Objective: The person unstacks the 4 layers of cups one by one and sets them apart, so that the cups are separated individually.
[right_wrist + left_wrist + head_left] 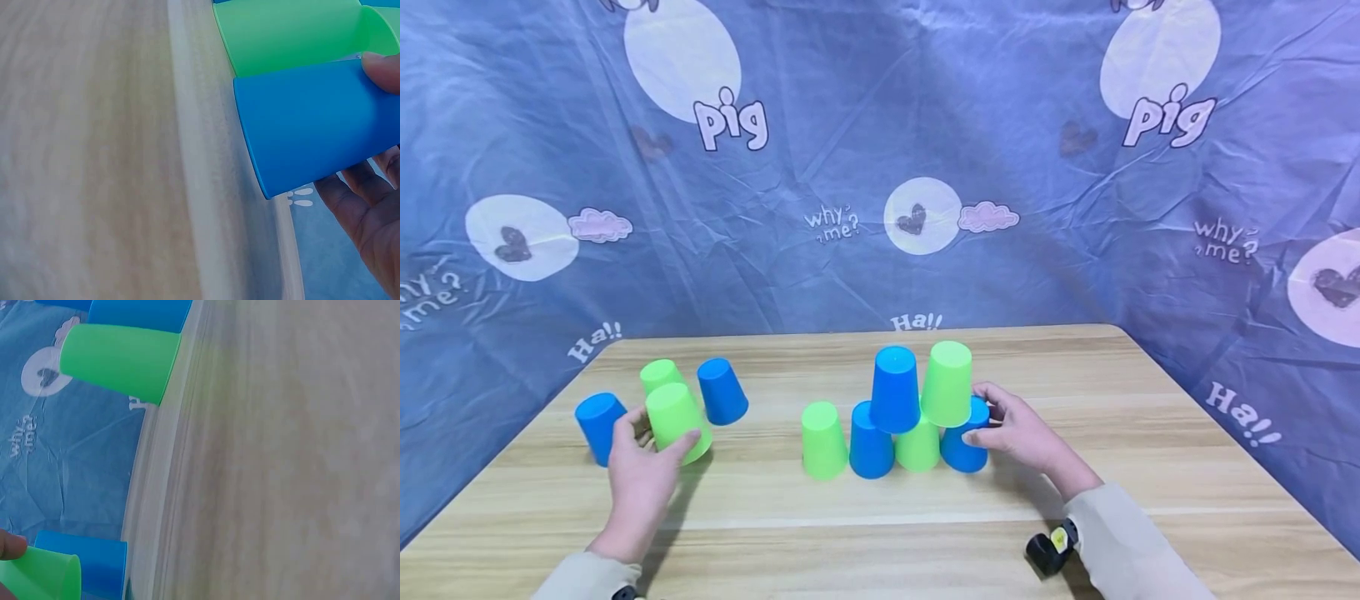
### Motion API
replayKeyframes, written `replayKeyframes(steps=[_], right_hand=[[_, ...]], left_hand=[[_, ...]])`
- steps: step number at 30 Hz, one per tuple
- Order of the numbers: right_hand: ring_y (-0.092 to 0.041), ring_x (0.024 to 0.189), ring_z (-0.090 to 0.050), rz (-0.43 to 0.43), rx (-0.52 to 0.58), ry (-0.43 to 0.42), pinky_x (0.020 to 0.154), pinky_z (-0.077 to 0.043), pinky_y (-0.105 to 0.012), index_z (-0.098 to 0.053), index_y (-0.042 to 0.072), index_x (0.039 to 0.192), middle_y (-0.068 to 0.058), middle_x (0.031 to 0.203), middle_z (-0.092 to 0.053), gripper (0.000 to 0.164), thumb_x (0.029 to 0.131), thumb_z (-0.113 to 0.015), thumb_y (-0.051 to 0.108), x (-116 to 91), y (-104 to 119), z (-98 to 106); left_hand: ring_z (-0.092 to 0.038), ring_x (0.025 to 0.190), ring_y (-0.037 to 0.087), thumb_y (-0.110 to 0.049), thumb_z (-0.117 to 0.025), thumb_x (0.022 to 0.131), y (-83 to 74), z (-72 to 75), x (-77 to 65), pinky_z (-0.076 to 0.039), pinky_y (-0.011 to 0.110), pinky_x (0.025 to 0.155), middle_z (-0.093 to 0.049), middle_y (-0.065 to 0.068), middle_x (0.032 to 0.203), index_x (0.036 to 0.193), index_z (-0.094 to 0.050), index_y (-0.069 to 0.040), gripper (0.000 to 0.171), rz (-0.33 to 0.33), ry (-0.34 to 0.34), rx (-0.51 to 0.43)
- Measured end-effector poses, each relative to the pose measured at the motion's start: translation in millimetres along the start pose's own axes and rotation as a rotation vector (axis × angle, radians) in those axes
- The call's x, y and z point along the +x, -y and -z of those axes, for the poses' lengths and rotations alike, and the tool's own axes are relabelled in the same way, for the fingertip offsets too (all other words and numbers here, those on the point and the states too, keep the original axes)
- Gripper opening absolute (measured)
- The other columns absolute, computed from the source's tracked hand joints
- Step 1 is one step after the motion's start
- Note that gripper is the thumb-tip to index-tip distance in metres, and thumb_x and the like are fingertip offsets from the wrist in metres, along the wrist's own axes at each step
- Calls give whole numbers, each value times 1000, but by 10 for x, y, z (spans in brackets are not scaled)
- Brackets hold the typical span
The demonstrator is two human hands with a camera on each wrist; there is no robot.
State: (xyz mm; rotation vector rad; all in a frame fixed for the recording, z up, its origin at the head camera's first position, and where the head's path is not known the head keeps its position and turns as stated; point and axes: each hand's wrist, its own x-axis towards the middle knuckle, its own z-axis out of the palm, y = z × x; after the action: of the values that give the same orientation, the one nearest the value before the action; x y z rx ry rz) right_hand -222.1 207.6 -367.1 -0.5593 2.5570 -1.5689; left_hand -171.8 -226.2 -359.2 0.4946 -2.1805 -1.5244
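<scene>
My left hand (643, 475) grips an upside-down green cup (674, 417) between thumb and fingers, its rim close over the table. Around it, a blue cup (599, 427) stands to the left, a green cup (658, 373) behind and another blue cup (722, 392) behind to the right. My right hand (1018, 429) holds the blue cup (312, 128) at the right end of a row, thumb on one side, fingers on the other. That row also has a green cup (823, 442), a blue cup (871, 446) and a green cup (918, 446). On top sit a blue cup (896, 390) and a green cup (949, 385).
The wooden table (880, 550) carries all the cups, upside down. A blue printed cloth (820, 142) hangs behind and at the sides. A small black device (1051, 548) is by my right sleeve (1131, 537).
</scene>
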Motion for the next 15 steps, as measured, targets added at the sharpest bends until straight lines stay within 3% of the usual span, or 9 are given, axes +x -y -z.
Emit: replayKeyframes(steps=[15], right_hand=[[-26,102,-55,16,13,10,88,-48,-43,-45,0,124,-15,113,-58,53,78,-69,11,-16,25,7]], left_hand=[[-27,130,49,-4,-66,82,55,98,137,-31,58,102,-21,33,144,143,-14,4,81,84,119,118]])
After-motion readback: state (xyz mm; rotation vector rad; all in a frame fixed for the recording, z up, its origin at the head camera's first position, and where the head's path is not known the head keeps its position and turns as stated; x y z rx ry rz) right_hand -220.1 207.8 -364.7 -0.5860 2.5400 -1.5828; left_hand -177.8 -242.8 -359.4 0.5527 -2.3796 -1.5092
